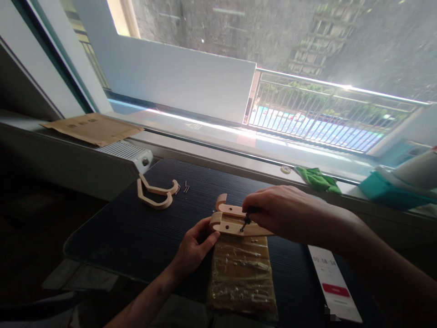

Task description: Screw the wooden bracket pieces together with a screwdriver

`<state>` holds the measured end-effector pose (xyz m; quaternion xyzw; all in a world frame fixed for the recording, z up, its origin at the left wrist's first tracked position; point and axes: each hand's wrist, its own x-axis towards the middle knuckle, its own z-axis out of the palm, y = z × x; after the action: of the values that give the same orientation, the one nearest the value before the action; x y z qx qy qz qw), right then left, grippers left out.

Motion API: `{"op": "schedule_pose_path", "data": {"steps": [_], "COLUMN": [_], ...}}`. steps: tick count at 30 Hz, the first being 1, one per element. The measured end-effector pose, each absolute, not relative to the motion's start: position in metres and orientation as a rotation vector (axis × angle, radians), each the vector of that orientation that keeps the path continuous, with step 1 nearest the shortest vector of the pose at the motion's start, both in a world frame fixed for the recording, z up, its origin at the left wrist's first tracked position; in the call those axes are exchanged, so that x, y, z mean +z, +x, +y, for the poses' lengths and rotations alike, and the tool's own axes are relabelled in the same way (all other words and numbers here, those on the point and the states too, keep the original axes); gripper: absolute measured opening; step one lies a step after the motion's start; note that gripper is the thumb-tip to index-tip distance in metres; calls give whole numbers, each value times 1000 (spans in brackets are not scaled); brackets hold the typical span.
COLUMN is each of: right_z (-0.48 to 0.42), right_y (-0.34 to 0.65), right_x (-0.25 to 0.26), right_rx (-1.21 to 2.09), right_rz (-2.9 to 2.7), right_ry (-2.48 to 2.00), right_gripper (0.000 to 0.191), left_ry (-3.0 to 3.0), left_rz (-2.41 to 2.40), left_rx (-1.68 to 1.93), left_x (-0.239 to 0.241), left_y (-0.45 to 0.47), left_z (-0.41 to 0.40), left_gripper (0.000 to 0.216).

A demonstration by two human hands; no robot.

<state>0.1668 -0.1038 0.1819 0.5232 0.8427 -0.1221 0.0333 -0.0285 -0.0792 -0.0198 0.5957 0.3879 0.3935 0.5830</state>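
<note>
My left hand [194,246] grips the near end of a pale wooden hook-shaped assembly [228,219] lying on the dark table [136,237]. My right hand [280,212] is closed over a small dark tool [246,221] whose tip points down onto the upper wooden piece. Further left on the table lie two more curved wooden pieces [155,193], with a few small dark screws [185,187] beside them. A clear plastic bag over a brown sheet [242,278] lies just in front of the assembly.
A phone [334,282] showing a timer lies at the right. A green cloth [317,180] and a teal container [392,191] sit on the window sill. Flat cardboard [92,127] rests at the left above a white heater [128,152]. Beyond the window is a balcony railing.
</note>
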Motion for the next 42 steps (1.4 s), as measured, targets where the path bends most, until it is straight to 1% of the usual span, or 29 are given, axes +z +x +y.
{"op": "schedule_pose_path", "data": {"steps": [8, 12, 18, 21, 28, 30, 31, 33, 35, 37, 39, 42], "right_z": [-102, -102, -107, -109, -108, -108, -108, -112, -117, -122, -126, -128], "right_y": [175, 176, 174, 174, 179, 181, 181, 183, 183, 184, 184, 184], "right_x": [169, 166, 175, 177, 168, 159, 152, 137, 120, 107, 98, 95], "right_rx": [-391, -347, -327, -356, -401, -503, -606, -930, -1116, -1176, -1155, -1114], "right_rz": [2603, 2582, 2589, 2612, 2592, 2614, 2624, 2642, 2666, 2695, 2750, 2669], "right_ry": [1712, 1779, 1687, 1663, 1822, 1911, 1952, 1984, 2056, 2228, 2350, 2517], "right_gripper": [20, 21, 18, 19, 18, 18, 17, 17, 19, 20, 18, 21], "left_ry": [1358, 1374, 1383, 1376, 1372, 1375, 1377, 1384, 1393, 1404, 1409, 1420], "left_rz": [899, 891, 878, 863, 895, 893, 894, 892, 886, 886, 884, 890], "left_rx": [907, 909, 904, 904, 908, 912, 918, 921, 915, 905, 907, 923], "left_x": [-18, -16, -15, -15, -15, -13, -12, -9, -8, -9, -12, -15], "left_y": [-29, -29, -28, -28, -28, -27, -27, -27, -28, -29, -30, -31], "left_z": [-81, -81, -81, -82, -81, -81, -81, -81, -81, -81, -80, -80], "left_gripper": [31, 30, 29, 28, 29, 28, 27, 27, 27, 29, 31, 32]}}
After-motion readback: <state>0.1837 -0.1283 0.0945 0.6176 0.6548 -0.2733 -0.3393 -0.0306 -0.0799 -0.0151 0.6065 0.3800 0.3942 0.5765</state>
